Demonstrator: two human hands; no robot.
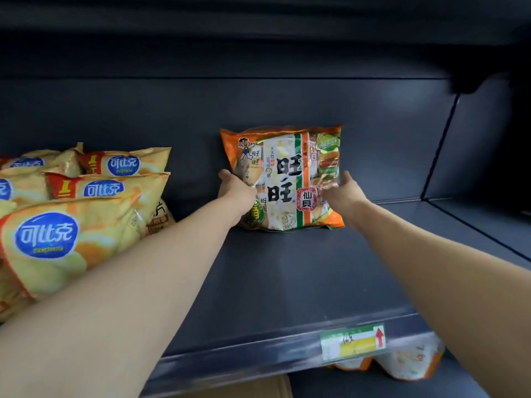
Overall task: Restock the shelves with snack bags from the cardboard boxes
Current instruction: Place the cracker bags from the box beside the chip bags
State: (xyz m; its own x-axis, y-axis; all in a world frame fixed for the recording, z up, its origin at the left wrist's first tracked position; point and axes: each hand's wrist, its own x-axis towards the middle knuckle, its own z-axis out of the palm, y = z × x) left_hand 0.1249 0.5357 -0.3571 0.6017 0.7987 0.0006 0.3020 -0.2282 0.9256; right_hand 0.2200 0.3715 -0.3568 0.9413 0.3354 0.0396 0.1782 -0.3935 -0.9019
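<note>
An orange and white rice cracker bag (283,173) stands upright at the back of the dark grey shelf (287,271), leaning on the back wall. My left hand (235,191) grips its lower left side. My right hand (343,193) presses against its lower right side, fingers partly hidden behind the bag's edge. Both arms reach deep into the shelf.
Yellow chip bags (74,239) with blue round logos are stacked on the shelf's left part, touching my left forearm. A price tag (352,341) sits on the shelf's front rail. More orange bags (408,363) lie on the shelf below, and a cardboard box edge (258,389) shows at the bottom.
</note>
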